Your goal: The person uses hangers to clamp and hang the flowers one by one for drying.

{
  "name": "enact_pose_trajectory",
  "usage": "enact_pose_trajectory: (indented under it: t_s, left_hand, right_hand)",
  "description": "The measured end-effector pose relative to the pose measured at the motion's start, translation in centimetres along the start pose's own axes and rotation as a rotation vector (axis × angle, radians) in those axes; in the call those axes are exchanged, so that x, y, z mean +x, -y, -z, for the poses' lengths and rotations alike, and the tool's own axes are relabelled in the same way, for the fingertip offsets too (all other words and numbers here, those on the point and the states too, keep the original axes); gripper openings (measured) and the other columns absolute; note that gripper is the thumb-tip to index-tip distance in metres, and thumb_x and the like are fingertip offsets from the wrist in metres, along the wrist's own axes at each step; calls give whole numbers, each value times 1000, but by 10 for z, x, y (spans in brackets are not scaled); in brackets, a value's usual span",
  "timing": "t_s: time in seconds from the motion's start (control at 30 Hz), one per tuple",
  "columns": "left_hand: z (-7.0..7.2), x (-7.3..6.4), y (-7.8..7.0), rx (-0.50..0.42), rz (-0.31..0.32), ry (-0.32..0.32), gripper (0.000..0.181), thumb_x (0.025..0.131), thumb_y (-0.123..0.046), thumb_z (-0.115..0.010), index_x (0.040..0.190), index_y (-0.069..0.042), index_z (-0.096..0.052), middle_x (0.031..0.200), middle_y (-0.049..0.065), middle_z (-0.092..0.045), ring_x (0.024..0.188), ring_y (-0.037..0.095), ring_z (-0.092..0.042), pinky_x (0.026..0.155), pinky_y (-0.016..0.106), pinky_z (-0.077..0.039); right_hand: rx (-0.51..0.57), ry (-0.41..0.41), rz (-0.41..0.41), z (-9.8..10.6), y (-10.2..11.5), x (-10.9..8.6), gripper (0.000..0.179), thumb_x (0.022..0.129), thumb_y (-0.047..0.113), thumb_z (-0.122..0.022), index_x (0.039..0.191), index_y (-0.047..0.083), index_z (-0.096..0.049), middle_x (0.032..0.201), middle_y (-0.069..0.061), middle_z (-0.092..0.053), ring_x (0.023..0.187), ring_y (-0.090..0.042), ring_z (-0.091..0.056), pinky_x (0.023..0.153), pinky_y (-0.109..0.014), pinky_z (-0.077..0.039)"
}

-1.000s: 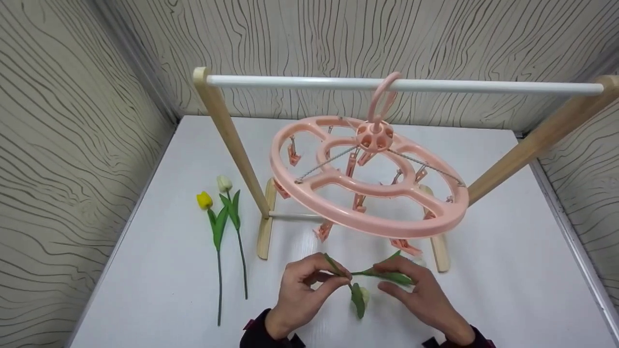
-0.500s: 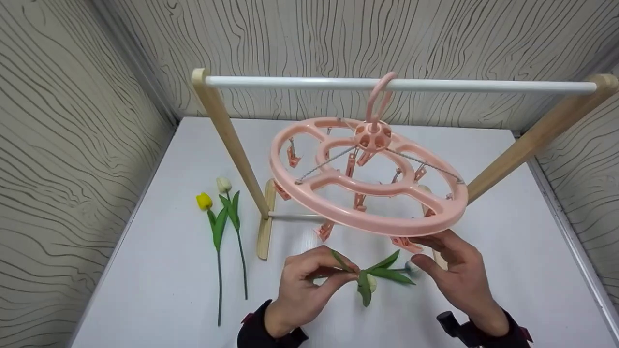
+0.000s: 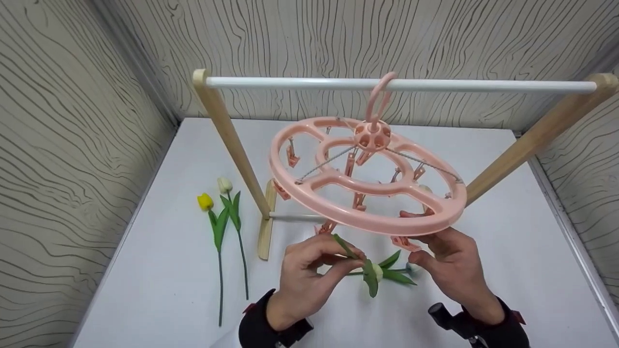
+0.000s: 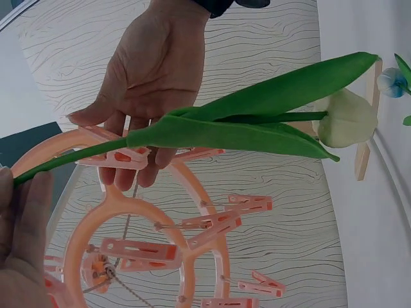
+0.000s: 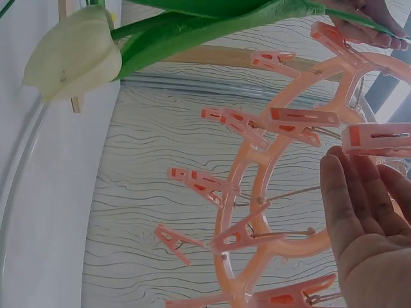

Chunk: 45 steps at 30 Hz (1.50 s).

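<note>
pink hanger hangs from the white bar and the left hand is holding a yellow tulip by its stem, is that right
Not quite: the tulip is white, not yellow, as the left wrist view shows. The left hand does hold it by its stem, and the pink hanger does hang from the white bar.

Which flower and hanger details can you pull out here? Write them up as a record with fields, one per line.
Held flower: white tulip with long green leaves
Left hand: pinching that tulip's stem
Right hand: fingers straight, at a pink plastic clip; grip not evident
Hanger: round pink plastic hanger, hooked over a white bar
Support: pale wooden frame
Lying left of frame: yellow tulip beside a second white tulip
Lying near hands: blue-and-white flower, partly covered in head view
Surface: white table
</note>
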State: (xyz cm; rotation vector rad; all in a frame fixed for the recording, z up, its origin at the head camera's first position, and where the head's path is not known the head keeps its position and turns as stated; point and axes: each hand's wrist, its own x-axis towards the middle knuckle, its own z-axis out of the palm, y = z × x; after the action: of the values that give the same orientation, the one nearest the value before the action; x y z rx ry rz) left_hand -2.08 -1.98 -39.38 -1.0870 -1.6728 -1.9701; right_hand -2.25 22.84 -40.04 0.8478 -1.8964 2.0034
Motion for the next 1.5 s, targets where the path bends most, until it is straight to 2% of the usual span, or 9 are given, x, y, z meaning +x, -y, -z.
enact_pose_trajectory:
  t_s: [0.17,0.3,0.6,0.8,1.0,1.23,1.5]
  left_hand:
    - [-3,3,-3,7,0,-19,25,81,19,-73,102,7,-67,91,20,-72,82,27,-74,67,35,-64]
    - [-4,4,-4,14,0,-37,24,82,19,-72,102,7,-67,91,19,-71,82,27,-74,67,35,-63]
    - [-8,7,-5,42,-52,-73,20,84,13,-74,102,7,-66,91,19,-70,82,26,-73,68,34,-64]
    - [-12,8,-3,65,-56,-94,20,85,12,-74,102,7,-67,91,18,-69,83,26,-74,69,33,-63]
    - [-15,9,-2,82,-62,-99,21,85,12,-74,104,7,-67,94,19,-69,86,26,-73,71,33,-63]
    - [-19,11,1,99,-73,-97,26,83,14,-74,107,6,-66,99,19,-69,87,25,-73,71,31,-63]
    - [-23,11,4,97,-98,-95,23,87,10,-73,108,7,-65,98,20,-68,86,25,-73,71,31,-63]
  right_hand:
    - [10,-12,-33,-4,4,2,51,87,0,-74,130,-17,-55,124,-13,-68,117,-19,-66,101,-31,-53]
    - [18,-17,-26,-7,4,3,44,86,-6,-74,126,-15,-59,117,-12,-69,110,-17,-68,100,-30,-53]
    - [111,14,28,-16,-2,1,47,84,-22,-66,129,-17,-52,120,-16,-67,110,-22,-69,97,-31,-56]
    - [127,17,32,-24,-4,0,47,88,-20,-64,132,-17,-50,120,-17,-68,107,-23,-70,97,-32,-56]
    - [131,-30,35,-30,-5,0,45,88,-23,-60,132,-16,-51,126,-18,-65,118,-24,-66,103,-35,-52]
    - [135,-36,53,-35,-6,1,44,88,-23,-60,130,-16,-52,128,-17,-64,124,-23,-61,107,-35,-49]
    - [118,-40,59,-34,-8,0,42,85,-25,-61,126,-16,-56,123,-17,-66,117,-21,-65,104,-33,-52]
